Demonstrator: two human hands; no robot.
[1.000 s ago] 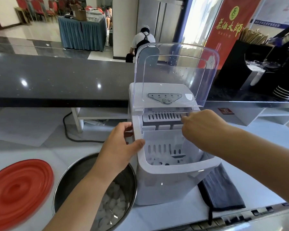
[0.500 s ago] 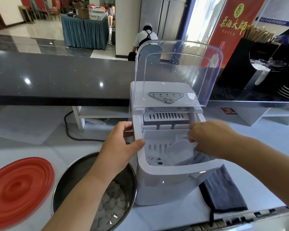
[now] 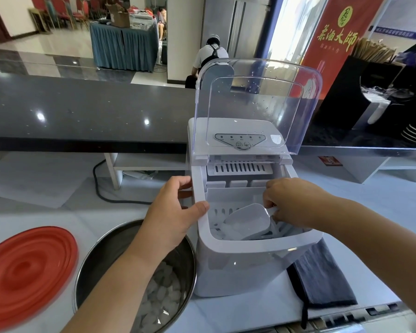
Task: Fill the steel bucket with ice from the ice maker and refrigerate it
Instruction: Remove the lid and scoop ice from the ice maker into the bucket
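Gripping ice maker (image 3: 250, 263) rim with left hand (image 3: 175, 212); pinching scoop (image 3: 247, 221) handle with right hand (image 3: 296, 203). Some ice (image 3: 163, 292) in bucket (image 3: 101, 255), near left; likely more scooping, then refrigerating.

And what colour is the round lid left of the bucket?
The round lid is red, with concentric rings, seen best in the head view.

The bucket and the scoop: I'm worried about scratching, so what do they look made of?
The bucket: likely stainless steel, grey brushed inner wall with a bright reflective rim. The scoop: probably plastic, milky white and faintly translucent, smooth with a soft sheen.
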